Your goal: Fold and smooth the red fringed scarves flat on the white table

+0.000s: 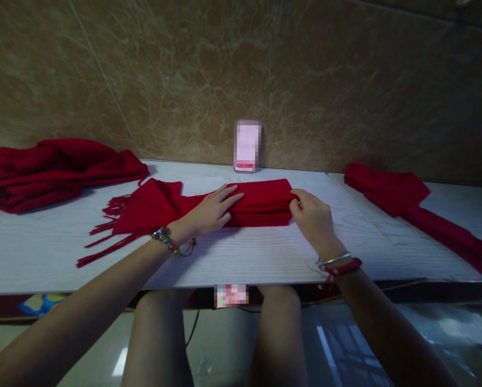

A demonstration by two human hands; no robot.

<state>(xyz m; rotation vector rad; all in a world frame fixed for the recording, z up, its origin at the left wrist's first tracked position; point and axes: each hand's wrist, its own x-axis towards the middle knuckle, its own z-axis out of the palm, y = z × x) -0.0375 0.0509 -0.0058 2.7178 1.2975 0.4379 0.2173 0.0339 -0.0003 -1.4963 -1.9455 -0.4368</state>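
Observation:
A red fringed scarf [261, 196] lies on the white wood-grain table, its right part folded into a flat stack of layers. Its fringed end [144, 207] spreads out loosely toward the left. My left hand [214, 210] rests flat on the scarf near the middle, fingers spread. At the right edge of the fold, my right hand [314, 217] pinches the corner of the cloth between thumb and fingers. Bracelets circle both my wrists.
Another red cloth [59, 169] lies crumpled at the back left, and a further red cloth [402, 193] stretches along the right. A phone-like object [247, 146], blurred out, leans against the brown marbled wall [192, 80]. The white table [241, 263] ends just before my knees.

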